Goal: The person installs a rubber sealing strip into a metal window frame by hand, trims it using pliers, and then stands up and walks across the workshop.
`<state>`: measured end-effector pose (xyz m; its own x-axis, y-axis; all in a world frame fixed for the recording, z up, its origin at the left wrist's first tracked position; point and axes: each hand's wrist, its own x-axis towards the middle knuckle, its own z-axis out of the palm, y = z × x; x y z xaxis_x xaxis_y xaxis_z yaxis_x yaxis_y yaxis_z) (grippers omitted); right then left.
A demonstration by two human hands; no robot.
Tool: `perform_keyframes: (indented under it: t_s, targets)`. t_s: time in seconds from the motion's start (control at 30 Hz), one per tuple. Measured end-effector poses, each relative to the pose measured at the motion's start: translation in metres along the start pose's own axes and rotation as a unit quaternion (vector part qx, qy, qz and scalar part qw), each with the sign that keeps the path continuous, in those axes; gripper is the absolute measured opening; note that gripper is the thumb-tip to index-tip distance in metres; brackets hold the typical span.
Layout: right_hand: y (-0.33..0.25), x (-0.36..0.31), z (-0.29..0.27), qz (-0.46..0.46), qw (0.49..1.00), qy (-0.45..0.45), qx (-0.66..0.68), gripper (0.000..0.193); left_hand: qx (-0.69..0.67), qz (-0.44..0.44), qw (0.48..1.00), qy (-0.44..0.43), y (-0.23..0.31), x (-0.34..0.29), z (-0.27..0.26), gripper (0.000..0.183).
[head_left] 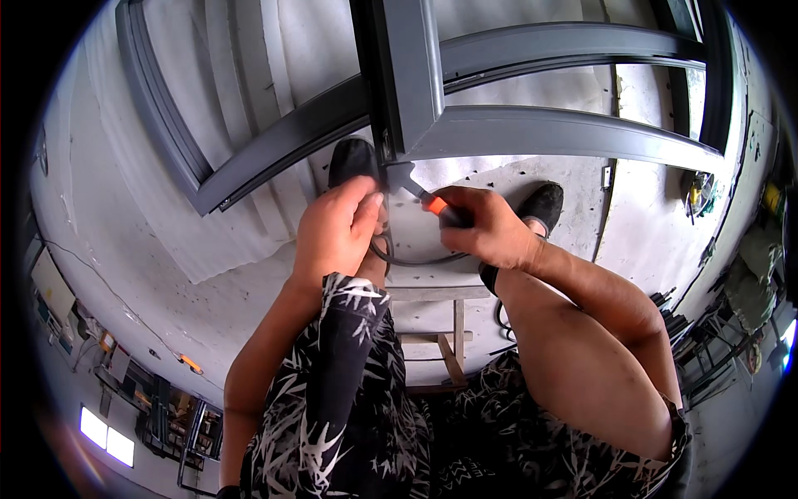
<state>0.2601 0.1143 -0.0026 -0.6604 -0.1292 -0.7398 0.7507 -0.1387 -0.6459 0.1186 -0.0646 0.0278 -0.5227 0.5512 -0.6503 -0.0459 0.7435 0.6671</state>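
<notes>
Scraper [437,205] near frame [549,127]. Held it in right hand [496,229]. Curled left hand [337,224], couldn't tell round what. Could have slipped if pushed hard.

tool handle [437,205] partly covered, grey frame [573,133] cropped

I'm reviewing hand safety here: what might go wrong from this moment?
The right hand holds a flat-bladed tool pointing close to the left hand, so a slip might jab it. The blade also appears beside a corner of the grey frame and could scratch it.
</notes>
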Motion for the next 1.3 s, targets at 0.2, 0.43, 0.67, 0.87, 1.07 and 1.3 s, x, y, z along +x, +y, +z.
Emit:
perform_keyframes:
  t_s: [0.2, 0.43, 0.67, 0.87, 1.07, 1.3]
  targets:
    - [-0.004, -0.001, 0.002, -0.055, 0.992, 0.07, -0.087, 0.037, -0.02, -0.02, 0.999, -0.032, 0.003, 0.0, -0.004, 0.012]
    - [-0.003, -0.007, 0.003, -0.07, 0.983, 0.107, -0.132, 0.037, -0.194, -0.084, 0.977, -0.037, -0.003, 0.001, 0.004, 0.012]
    - [-0.006, -0.012, 0.002, -0.113, 0.968, 0.13, -0.183, 0.031, -0.251, -0.114, 0.96, -0.046, -0.006, 0.001, 0.004, 0.014]
    - [-0.017, -0.014, -0.009, -0.059, 0.951, 0.099, -0.287, 0.039, -0.254, -0.118, 0.96, -0.021, -0.01, -0.004, -0.001, 0.017]
    - [0.009, -0.027, -0.002, -0.011, 1.0, -0.007, 0.011, 0.044, -0.317, -0.158, 0.934, -0.05, -0.008, -0.002, -0.002, 0.021]
    - [-0.011, -0.018, 0.0, 0.039, 0.999, -0.031, 0.007, 0.049, -0.318, -0.154, 0.935, -0.039, -0.001, -0.004, -0.002, 0.013]
